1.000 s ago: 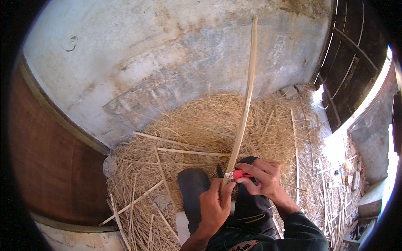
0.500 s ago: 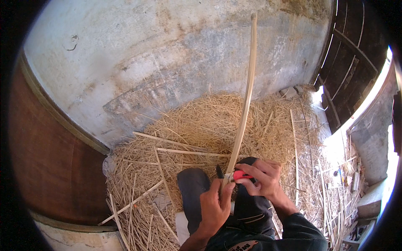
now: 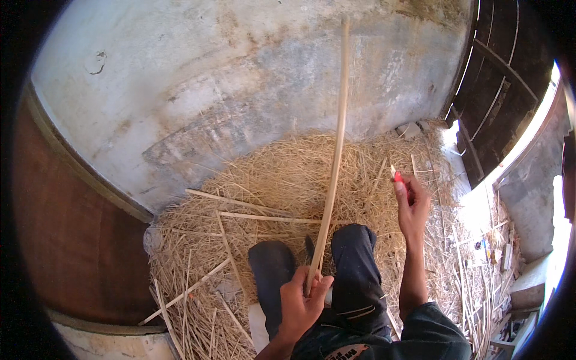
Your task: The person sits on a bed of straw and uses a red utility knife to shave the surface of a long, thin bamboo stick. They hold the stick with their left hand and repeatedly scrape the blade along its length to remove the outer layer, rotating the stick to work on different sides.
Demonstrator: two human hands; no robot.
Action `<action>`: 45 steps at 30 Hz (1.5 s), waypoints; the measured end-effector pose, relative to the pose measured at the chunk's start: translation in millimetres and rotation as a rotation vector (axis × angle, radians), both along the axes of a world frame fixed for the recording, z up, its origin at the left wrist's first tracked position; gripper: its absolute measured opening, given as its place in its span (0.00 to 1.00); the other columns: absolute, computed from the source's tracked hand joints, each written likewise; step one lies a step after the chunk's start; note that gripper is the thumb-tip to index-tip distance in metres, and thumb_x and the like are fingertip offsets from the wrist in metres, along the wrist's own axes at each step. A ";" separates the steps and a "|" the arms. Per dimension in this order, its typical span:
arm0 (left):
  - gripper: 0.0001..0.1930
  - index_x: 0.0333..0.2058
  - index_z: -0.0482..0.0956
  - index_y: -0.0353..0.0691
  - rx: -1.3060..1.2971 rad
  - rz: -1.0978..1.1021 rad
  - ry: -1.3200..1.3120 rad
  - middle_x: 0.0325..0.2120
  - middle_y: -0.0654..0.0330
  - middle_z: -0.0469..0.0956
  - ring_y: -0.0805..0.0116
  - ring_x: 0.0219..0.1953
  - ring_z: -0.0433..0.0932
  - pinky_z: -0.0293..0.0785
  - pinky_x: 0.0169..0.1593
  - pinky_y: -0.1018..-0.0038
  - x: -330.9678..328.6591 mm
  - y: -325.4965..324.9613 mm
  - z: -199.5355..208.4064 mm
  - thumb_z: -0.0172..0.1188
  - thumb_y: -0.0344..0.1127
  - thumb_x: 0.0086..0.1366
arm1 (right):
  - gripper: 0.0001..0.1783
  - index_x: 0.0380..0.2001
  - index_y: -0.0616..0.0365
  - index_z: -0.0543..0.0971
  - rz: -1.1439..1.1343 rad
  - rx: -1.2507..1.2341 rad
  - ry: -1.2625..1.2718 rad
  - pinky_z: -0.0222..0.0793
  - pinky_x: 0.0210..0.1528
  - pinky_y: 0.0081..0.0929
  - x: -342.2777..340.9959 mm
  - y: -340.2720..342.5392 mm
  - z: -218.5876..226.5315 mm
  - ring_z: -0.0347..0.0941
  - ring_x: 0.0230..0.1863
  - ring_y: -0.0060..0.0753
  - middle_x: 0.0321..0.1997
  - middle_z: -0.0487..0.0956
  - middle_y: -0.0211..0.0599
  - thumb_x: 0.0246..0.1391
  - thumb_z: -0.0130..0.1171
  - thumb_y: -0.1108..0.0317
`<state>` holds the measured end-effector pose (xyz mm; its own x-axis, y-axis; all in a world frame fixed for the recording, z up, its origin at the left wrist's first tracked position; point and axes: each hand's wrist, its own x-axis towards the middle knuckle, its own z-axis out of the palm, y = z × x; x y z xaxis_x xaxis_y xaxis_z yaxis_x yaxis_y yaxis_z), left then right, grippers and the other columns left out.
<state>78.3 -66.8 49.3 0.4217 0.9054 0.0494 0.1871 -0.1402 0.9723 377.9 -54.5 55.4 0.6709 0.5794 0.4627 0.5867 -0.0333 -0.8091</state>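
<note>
A long, pale wooden strip (image 3: 337,150) rises from my lap, slightly bowed, its upper end in front of the wall. My left hand (image 3: 299,305) is closed around its lower end, between my knees. Beside that end a thin sliver stands a little apart from the strip. Out to the right, clear of the strip, my right hand (image 3: 414,210) grips a small red-handled knife (image 3: 398,177) with its short, light blade pointing up. Most of the handle is hidden by the fingers. A dark, narrow object (image 3: 309,246) shows between my knees; its kind is unclear.
Straw-like shavings (image 3: 282,174) cover the floor. Several pale strips (image 3: 264,217) lie across them on the left, with more at the right. A stained wall (image 3: 240,90) stands ahead, a brown panel (image 3: 78,240) at the left and dark boards (image 3: 504,78) at the right.
My right hand has moved the red knife away from the strip, up and to the right. The left hand has come down slightly toward me, and the strip's top has swung left.
</note>
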 end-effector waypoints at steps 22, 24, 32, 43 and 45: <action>0.19 0.48 0.80 0.35 0.166 -0.024 -0.009 0.26 0.65 0.78 0.81 0.28 0.72 0.70 0.32 0.79 27.9 17.5 28.8 0.76 0.40 0.67 | 0.21 0.42 0.52 0.87 0.648 0.122 -0.397 0.73 0.27 0.33 -67.4 -21.3 -0.6 0.78 0.25 0.36 0.27 0.77 0.29 0.43 0.80 0.59; 0.19 0.48 0.80 0.34 0.159 -0.009 -0.005 0.29 0.62 0.82 0.80 0.30 0.76 0.73 0.34 0.78 28.9 17.4 28.0 0.75 0.40 0.67 | 0.22 0.42 0.52 0.87 0.673 0.109 -0.425 0.72 0.27 0.33 -67.5 -21.7 -1.7 0.77 0.24 0.35 0.27 0.76 0.30 0.42 0.80 0.59; 0.19 0.45 0.80 0.35 0.272 0.070 -0.025 0.19 0.63 0.72 0.78 0.21 0.68 0.68 0.26 0.77 37.9 16.0 32.6 0.76 0.41 0.66 | 0.19 0.39 0.52 0.88 0.573 0.171 -0.443 0.70 0.24 0.31 -74.7 -21.0 -7.7 0.75 0.22 0.32 0.25 0.76 0.28 0.45 0.77 0.56; 0.13 0.44 0.82 0.35 0.242 0.098 0.027 0.28 0.55 0.85 0.74 0.28 0.83 0.77 0.33 0.73 36.5 12.3 32.2 0.71 0.37 0.70 | 0.19 0.39 0.52 0.88 0.427 0.177 -0.450 0.72 0.24 0.28 -72.4 -22.6 0.4 0.78 0.22 0.31 0.24 0.79 0.28 0.43 0.79 0.58; 0.12 0.44 0.82 0.34 0.235 0.104 0.035 0.27 0.54 0.85 0.73 0.27 0.82 0.77 0.32 0.73 35.8 10.8 31.7 0.70 0.36 0.71 | 0.19 0.39 0.52 0.88 0.444 0.172 -0.459 0.73 0.25 0.28 -72.4 -22.8 3.5 0.78 0.22 0.31 0.25 0.80 0.28 0.44 0.79 0.58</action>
